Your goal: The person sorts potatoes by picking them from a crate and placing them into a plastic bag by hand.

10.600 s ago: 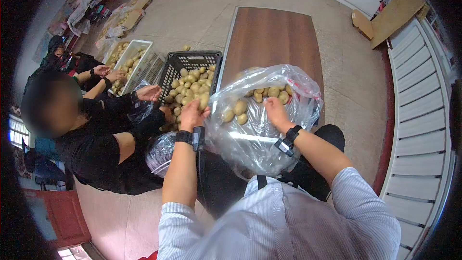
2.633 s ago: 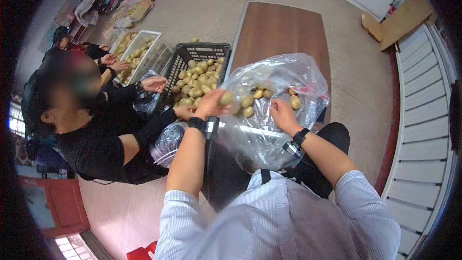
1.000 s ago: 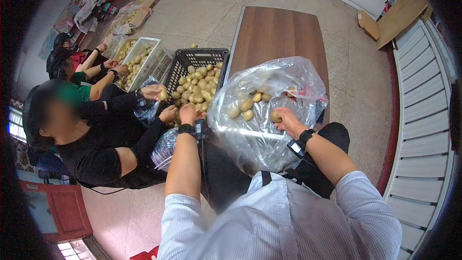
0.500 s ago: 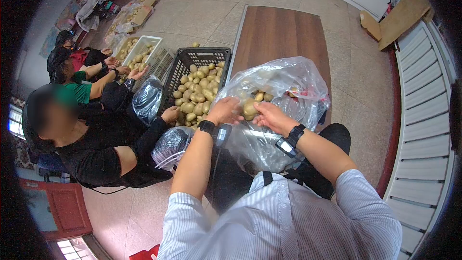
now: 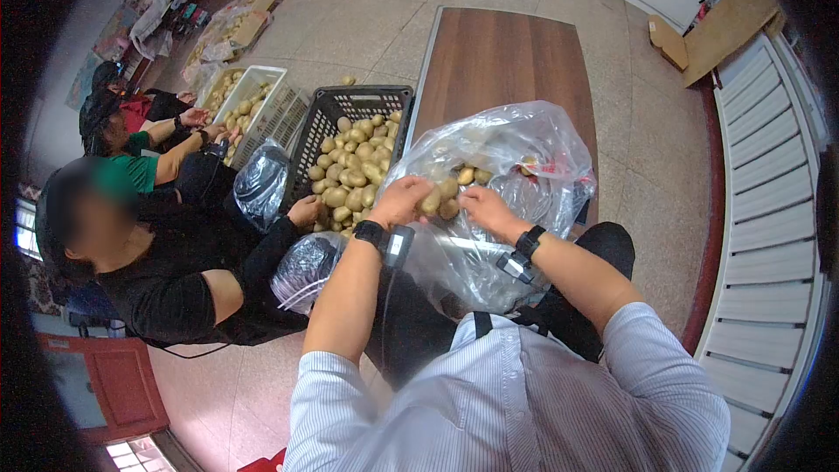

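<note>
My left hand (image 5: pixel 402 201) is closed around a potato (image 5: pixel 431 201) at the near side of a clear plastic bag (image 5: pixel 524 135). Just to the right, my right hand (image 5: pixel 491 212) has its fingers loosely bent and parted, its fingertips beside a browner potato (image 5: pixel 449 209). A third potato (image 5: pixel 448 186) lies just beyond these two. Further into the bag sit more potatoes (image 5: pixel 467 176). The bag lies spread across the near end of a wooden tabletop (image 5: pixel 507 61) and hangs over its edge toward my lap.
Left of the tabletop stands a black crate (image 5: pixel 363 96) of potatoes, with a co-worker's hand (image 5: pixel 305 211) at its near side. Other co-workers sit by a white crate (image 5: pixel 273 80). Plastic-wrapped bundles (image 5: pixel 308 271) lie nearby. A white radiator (image 5: pixel 760 236) runs along the right.
The potato that was in my right fingers is no longer gripped there. My left hand, open before, has closed on a potato. The co-workers' hands have shifted slightly at the white crate.
</note>
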The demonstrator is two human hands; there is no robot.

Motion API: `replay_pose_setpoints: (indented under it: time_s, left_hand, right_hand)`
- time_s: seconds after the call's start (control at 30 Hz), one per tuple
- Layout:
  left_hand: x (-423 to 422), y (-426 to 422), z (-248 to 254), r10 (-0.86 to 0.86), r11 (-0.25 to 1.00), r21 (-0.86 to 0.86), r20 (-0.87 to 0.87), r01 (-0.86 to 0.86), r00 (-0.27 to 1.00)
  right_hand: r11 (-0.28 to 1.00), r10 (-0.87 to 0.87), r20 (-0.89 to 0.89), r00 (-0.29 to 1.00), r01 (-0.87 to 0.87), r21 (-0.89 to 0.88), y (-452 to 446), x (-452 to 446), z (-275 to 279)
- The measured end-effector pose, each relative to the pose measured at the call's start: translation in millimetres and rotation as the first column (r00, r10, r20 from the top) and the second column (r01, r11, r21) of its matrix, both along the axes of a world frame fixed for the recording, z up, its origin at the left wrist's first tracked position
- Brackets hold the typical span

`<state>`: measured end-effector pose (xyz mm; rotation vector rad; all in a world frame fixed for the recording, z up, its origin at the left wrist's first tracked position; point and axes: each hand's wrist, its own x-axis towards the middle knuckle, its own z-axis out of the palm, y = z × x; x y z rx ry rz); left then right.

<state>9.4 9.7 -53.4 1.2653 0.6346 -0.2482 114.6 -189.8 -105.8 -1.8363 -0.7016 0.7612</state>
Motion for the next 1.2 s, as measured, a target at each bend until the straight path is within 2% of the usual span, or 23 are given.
replay_pose_setpoints:
  time_s: [0.03, 0.07, 0.13, 0.17, 0.23, 0.27, 0.33, 0.37, 0.43, 0.47, 0.53, 0.57, 0.63, 0.73, 0.9, 0.97, 1.03, 1.1, 1.17, 1.2]
  left_hand:
    - [-0.9, 2.6, -0.6, 0.001, 1.0, 0.0, -0.001, -0.001, 1.0]
    - [-1.8, 5.2, -1.7, 0.042, 0.999, -0.034, 0.013, -0.042, 0.999]
    - [-3.0, 6.8, -1.5, 0.083, 0.994, -0.067, 0.025, -0.081, 0.996]
    - [-3.7, 6.4, 0.6, 0.103, 0.993, -0.063, 0.019, -0.102, 0.994]
    - [-3.6, 7.7, 0.4, 0.122, 0.991, -0.058, 0.014, -0.121, 0.992]
    - [-2.6, 10.3, -3.2, 0.104, 0.994, -0.029, -0.013, -0.104, 0.995]
    - [-2.1, 12.4, -7.7, 0.085, 0.996, -0.001, -0.041, -0.086, 0.996]
    - [-2.1, 12.0, -8.1, 0.084, 0.996, 0.0, -0.038, -0.084, 0.996]
    - [-2.0, 9.5, -4.8, 0.082, 0.997, 0.002, -0.036, -0.082, 0.996]
    - [-2.0, 7.3, -0.9, 0.083, 0.997, 0.003, -0.04, -0.083, 0.996]
    - [-1.9, 5.7, 2.5, 0.085, 0.996, 0.004, -0.044, -0.085, 0.995]
    - [-2.0, 6.4, -0.1, 0.085, 0.996, 0.0, -0.039, -0.085, 0.996]
    - [-1.8, 9.2, -4.4, 0.086, 0.996, -0.005, -0.036, -0.087, 0.996]
    - [-4.5, 14.4, -7.0, 0.081, 0.997, -0.021, -0.023, -0.081, 0.996]
    - [-5.9, 16.8, -6.5, 0.158, 0.984, -0.09, 0.058, -0.153, 0.986]
    - [-8.0, 23.7, -5.5, 0.177, 0.983, -0.06, 0.045, -0.174, 0.983]
    - [-9.0, 35.0, -13.0, 0.28, 0.954, -0.16, 0.164, -0.254, 0.946]
    - [-14.1, 49.4, -19.4, 0.329, 0.932, -0.207, 0.139, -0.297, 0.934]
    - [-20.8, 56.6, -23.5, 0.519, 0.848, -0.191, 0.102, -0.495, 0.849]
    - [-24.6, 63.8, -24.0, 0.537, 0.829, -0.231, 0.075, -0.509, 0.84]
  right_hand:
    - [0.999, -0.004, 0.169, 0.986, 0.013, -0.053, -6.4, 8.0, -8.4]
    - [0.998, -0.003, 0.168, 0.986, 0.012, -0.053, -12.8, 17.1, -17.2]
    - [0.933, -0.033, 0.274, 0.961, 0.128, -0.335, -26.4, 37.9, -31.1]
    - [0.933, -0.034, 0.273, 0.961, 0.128, -0.335, -34.5, 47.4, -33.7]
    - [0.872, 0.178, 0.427, 0.886, 0.058, -0.485, -48.6, 66.1, -37.6]
    - [0.873, 0.177, 0.427, 0.887, 0.06, -0.485, -52.5, 75.9, -39.8]
    - [0.903, -0.117, 0.471, 0.875, 0.291, -0.316, -54.5, 92.6, -43.1]
    - [0.903, -0.118, 0.47, 0.875, 0.292, -0.316, -53.0, 95.2, -30.9]
    - [0.888, -0.058, 0.622, 0.781, 0.325, -0.324, -53.7, 104.7, -13.5]
    - [0.888, -0.06, 0.621, 0.781, 0.326, -0.324, -52.3, 109.6, -11.1]
    - [0.928, -0.138, 0.675, 0.725, 0.332, -0.167, -50.3, 119.0, -7.7]
    - [0.928, -0.138, 0.674, 0.726, 0.332, -0.167, -48.7, 118.3, 7.4]
    - [0.923, -0.096, 0.5, 0.861, 0.266, -0.28, -49.1, 119.5, 33.9]
    - [0.902, -0.178, 0.57, 0.803, 0.365, -0.233, -47.3, 124.0, 11.6]
    - [0.901, -0.098, 0.667, 0.738, 0.351, -0.256, -52.2, 102.9, 10.7]
    - [0.895, 0.079, 0.736, 0.672, 0.278, -0.35, -55.3, 100.1, 1.9]
    - [0.88, 0.125, 0.735, 0.667, 0.268, -0.392, -54.8, 94.7, -1.7]
    - [0.843, 0.156, 0.769, 0.62, 0.321, -0.431, -56.1, 87.1, -0.2]
    - [0.828, 0.179, 0.762, 0.623, 0.323, -0.459, -58.3, 85.3, -6.2]
    - [0.844, 0.185, 0.766, 0.615, 0.3, -0.445, -60.4, 85.3, -8.3]
